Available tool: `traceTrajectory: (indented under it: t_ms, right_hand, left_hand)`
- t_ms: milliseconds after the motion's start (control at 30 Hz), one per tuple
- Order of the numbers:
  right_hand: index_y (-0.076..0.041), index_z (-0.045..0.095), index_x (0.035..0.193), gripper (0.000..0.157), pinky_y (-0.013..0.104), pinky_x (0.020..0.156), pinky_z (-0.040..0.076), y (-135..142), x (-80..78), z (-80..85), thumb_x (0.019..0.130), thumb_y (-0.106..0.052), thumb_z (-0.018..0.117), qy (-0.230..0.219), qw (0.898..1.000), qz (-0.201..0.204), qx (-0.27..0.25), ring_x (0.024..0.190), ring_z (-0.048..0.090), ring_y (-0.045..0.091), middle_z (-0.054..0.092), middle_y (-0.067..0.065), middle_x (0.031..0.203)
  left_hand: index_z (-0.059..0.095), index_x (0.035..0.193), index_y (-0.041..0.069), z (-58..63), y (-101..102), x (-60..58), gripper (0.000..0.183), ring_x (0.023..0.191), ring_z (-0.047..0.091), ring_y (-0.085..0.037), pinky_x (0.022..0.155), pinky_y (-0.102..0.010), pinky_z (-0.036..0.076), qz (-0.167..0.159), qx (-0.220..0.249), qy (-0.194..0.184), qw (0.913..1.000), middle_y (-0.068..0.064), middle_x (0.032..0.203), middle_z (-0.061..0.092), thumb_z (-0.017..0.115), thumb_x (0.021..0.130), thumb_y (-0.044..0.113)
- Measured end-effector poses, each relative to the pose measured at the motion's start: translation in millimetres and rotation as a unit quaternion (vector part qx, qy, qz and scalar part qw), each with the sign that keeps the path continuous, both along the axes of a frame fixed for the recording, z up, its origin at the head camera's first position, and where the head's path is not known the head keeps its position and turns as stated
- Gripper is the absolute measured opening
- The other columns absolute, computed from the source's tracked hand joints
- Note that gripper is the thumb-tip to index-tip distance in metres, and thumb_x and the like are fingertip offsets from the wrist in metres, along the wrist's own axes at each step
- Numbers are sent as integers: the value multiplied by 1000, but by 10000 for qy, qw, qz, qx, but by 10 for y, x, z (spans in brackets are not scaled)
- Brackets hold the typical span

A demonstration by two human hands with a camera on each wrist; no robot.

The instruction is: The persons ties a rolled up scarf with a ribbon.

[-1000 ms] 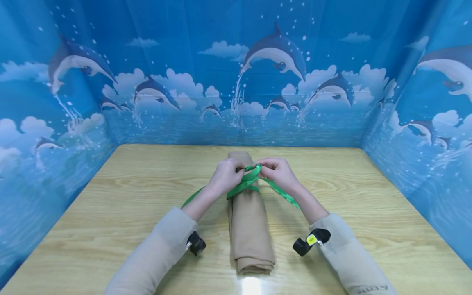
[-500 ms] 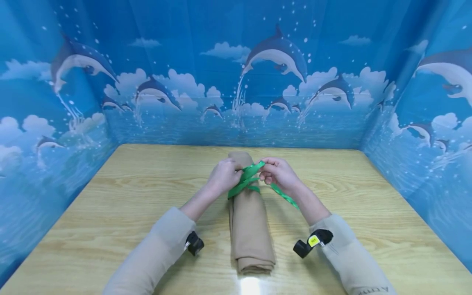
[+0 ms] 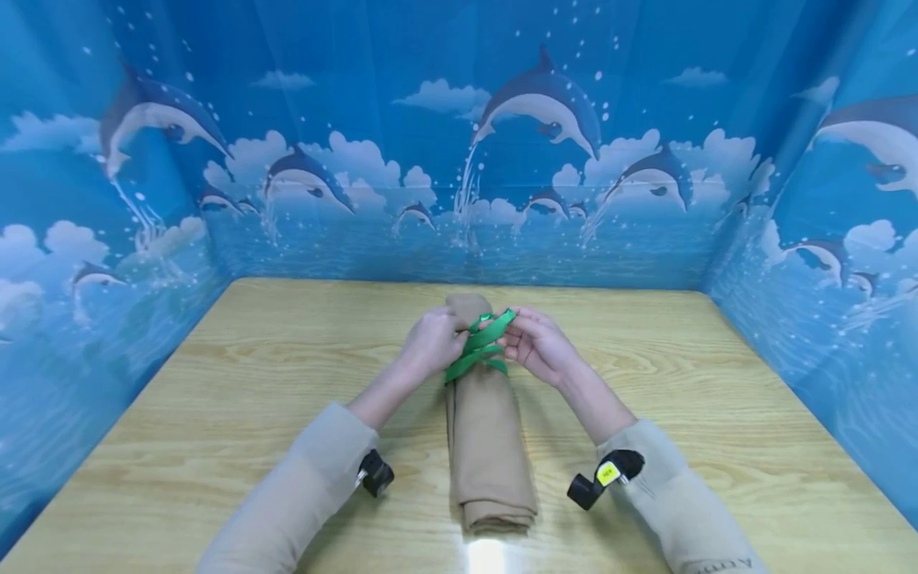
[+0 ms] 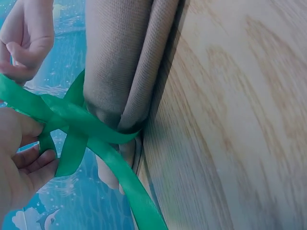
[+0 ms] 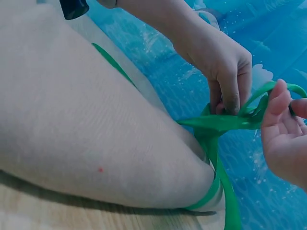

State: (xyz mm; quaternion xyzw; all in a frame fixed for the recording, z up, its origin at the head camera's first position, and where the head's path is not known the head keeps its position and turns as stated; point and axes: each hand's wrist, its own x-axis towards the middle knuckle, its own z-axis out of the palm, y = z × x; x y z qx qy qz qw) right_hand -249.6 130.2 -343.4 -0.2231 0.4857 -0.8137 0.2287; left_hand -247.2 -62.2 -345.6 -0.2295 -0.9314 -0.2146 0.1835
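Observation:
A folded and rolled brown cloth [image 3: 491,454] lies lengthwise on the table, with a green ribbon [image 3: 493,331] wrapped round its far part. My left hand [image 3: 433,339] pinches the ribbon above the roll; the left wrist view shows the thumb and fingers [image 4: 41,165] on a loop of it. On the other side, my right hand [image 3: 539,347] holds another stretch of ribbon, which passes over its fingers in the right wrist view [image 5: 280,139]. Between the hands the ribbon crosses over itself. One ribbon tail [image 4: 136,196] hangs beside the roll in the left wrist view.
The wood-grain table [image 3: 681,383] reaches back to a blue curtain [image 3: 344,104] printed with dolphins, which also stands at both sides. A small black camera is strapped to each sleeve [image 3: 301,478].
My right hand has shifted its fingers on the ribbon, and the tail beside the right wrist has gone from sight. The left hand stays at the crossing; the cloth roll has not moved.

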Motion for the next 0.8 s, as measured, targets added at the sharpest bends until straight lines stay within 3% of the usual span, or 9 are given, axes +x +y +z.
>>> traceTrajectory:
  t_ms: [100, 233, 400, 467, 600, 700, 800]
  right_hand:
    - [-9, 60, 95, 33, 19, 56, 47, 18, 6, 13, 102, -7, 28, -103, 9995, 257, 130, 66, 64, 10, 71, 6, 94]
    - [-9, 52, 96, 27, 19, 52, 47, 44, 15, 41, 102, -10, 26, -290, 9981, 312, 439, 64, 66, 12, 71, 5, 85]
    - [-5, 50, 97, 20, 20, 55, 49, 43, 19, 63, 101, -10, 31, -301, 9923, -240, 1179, 59, 63, 11, 66, 3, 70]
    - [-2, 50, 102, 18, 19, 54, 48, 45, 20, 66, 99, -7, 33, -213, 9849, -597, 1613, 57, 60, 10, 62, 3, 67]
    - [6, 45, 120, 30, 20, 52, 44, 81, 20, 75, 97, -7, 30, 5, 9641, -1080, 2424, 53, 52, 9, 55, 2, 62]
    - [7, 42, 127, 36, 21, 51, 42, 126, 13, 96, 99, -13, 31, 162, 9530, -1183, 2784, 51, 49, 9, 52, 2, 61]
    - [2, 42, 130, 38, 23, 54, 44, 185, 8, 134, 99, -21, 42, 506, 9365, -1115, 3286, 54, 50, 11, 53, 2, 65]
  left_hand:
    - [74, 93, 2, 8, -8, -2, 13, 88, 64, -25, 75, -36, 53, 84, -54, -90, 9999, -12, 94, 69, 65, 84, 7]
    - [73, 95, 2, 17, -19, -5, 15, 90, 64, -25, 75, -35, 53, 145, -49, -253, 9996, -12, 97, 68, 64, 85, 8]
    - [74, 93, 3, 11, -41, -4, 14, 90, 64, -26, 79, -36, 52, 101, -21, -181, 9998, -12, 96, 69, 63, 85, 6]
    - [74, 93, 2, 2, -51, -6, 13, 92, 64, -26, 80, -36, 52, 76, -18, -139, 9999, -12, 96, 69, 64, 85, 6]
    - [73, 93, 2, -18, -73, -10, 14, 94, 64, -27, 82, -37, 51, 61, -11, -192, 9998, -13, 98, 69, 63, 85, 6]
    - [73, 94, 2, -31, -89, -13, 14, 96, 63, -28, 84, -38, 51, 66, 10, -254, 9997, -14, 101, 68, 63, 85, 7]
    - [73, 94, 2, -44, -101, -15, 15, 97, 63, -29, 85, -38, 50, 32, 5, -289, 9996, -14, 103, 68, 63, 84, 8]
